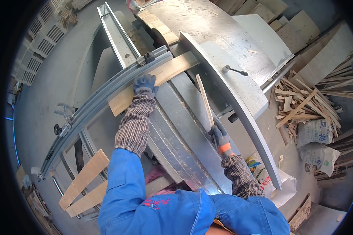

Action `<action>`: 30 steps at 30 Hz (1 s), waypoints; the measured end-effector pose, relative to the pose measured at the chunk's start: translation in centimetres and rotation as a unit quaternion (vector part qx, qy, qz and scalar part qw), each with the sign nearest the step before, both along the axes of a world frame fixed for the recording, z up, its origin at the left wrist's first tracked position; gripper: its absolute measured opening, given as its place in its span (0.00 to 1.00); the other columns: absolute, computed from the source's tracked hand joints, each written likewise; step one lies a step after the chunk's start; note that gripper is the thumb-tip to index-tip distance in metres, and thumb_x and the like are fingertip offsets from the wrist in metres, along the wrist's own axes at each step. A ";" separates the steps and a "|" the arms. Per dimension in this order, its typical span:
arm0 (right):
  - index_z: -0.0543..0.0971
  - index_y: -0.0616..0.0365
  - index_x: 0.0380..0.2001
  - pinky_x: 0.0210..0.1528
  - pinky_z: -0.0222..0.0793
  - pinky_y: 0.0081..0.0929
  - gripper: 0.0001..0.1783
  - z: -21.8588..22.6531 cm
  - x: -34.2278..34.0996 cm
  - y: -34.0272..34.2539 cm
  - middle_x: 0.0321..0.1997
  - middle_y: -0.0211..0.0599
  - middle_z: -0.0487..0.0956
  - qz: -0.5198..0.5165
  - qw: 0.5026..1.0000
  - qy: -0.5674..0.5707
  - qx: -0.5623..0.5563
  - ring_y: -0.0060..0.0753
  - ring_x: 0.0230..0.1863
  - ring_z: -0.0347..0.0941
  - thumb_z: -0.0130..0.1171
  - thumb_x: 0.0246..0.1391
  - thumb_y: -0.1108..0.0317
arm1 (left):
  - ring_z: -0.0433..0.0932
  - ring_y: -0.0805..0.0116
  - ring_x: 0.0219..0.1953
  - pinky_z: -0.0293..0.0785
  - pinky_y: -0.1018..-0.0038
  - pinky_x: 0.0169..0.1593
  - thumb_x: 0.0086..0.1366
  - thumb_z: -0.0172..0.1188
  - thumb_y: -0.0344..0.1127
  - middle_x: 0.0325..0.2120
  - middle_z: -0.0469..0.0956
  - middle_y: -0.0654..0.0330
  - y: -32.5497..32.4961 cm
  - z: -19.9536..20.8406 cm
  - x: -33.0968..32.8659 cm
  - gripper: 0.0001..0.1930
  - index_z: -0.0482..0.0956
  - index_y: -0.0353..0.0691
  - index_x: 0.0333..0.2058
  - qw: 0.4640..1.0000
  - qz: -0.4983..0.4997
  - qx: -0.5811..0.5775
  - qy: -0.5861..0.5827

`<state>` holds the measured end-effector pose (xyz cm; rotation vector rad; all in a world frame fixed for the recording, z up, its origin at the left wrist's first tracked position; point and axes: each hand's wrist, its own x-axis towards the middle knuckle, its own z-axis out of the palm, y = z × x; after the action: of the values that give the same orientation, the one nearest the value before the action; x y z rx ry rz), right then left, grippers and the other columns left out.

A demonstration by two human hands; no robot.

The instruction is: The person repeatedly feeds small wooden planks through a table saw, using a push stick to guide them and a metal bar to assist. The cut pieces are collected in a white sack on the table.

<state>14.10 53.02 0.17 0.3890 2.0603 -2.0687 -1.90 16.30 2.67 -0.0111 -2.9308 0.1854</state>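
left hand (145, 84) on board (177, 67); right hand (219, 135) grips strip (204, 98)

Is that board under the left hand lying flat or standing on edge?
Lying flat: the board shows its broad face upward beneath the left hand.

Well to the right of the right fingers (215, 132) and a little beyond them, a loose heap of wood scraps (308, 103) lies on the floor (271, 135), with two pale sacks (315, 131) (both bearing print) just on its near side and a large wooden sheet (335, 58) behind it. Right of those same fingers but closer to the body sits a white bag (285, 190), with a short wooden block (301, 212) farther right. Far beyond the left fingers (147, 79), off to their left, stand stacked white slatted crates (37, 51).
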 end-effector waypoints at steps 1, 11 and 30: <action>0.72 0.56 0.68 0.28 0.66 0.19 0.30 0.5 -1.0 -0.4 0.32 0.29 0.77 0.008 1.000 -0.010 -0.002 0.18 0.25 0.69 0.56 0.64 0.62 | 0.61 0.61 0.69 0.47 0.51 0.73 0.60 0.68 0.59 0.65 0.65 0.60 0.4 1.7 0.4 0.37 0.68 0.54 0.65 0.993 0.085 0.047 -0.073; 0.73 0.50 0.68 0.20 0.61 0.19 0.29 1.7 -7.9 -3.3 0.28 0.27 0.76 0.034 0.996 -0.061 -0.049 0.17 0.21 0.68 0.56 0.63 0.60 | 0.37 0.51 0.78 0.26 0.49 0.77 0.53 0.58 0.79 0.76 0.42 0.53 -0.7 3.7 -0.2 0.59 0.50 0.55 0.76 0.970 0.209 0.037 -0.120; 0.74 0.52 0.67 0.18 0.59 0.22 0.30 1.3 -10.6 -5.2 0.23 0.32 0.77 0.036 0.998 -0.042 -0.028 0.20 0.17 0.66 0.57 0.62 0.59 | 0.41 0.50 0.78 0.29 0.52 0.78 0.52 0.58 0.79 0.76 0.43 0.57 -2.0 4.5 -1.8 0.58 0.53 0.54 0.75 0.967 0.229 0.033 -0.109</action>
<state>3.49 47.82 1.42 0.3794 1.9365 -2.0276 -3.70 14.29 7.18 0.7025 -3.1070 0.1618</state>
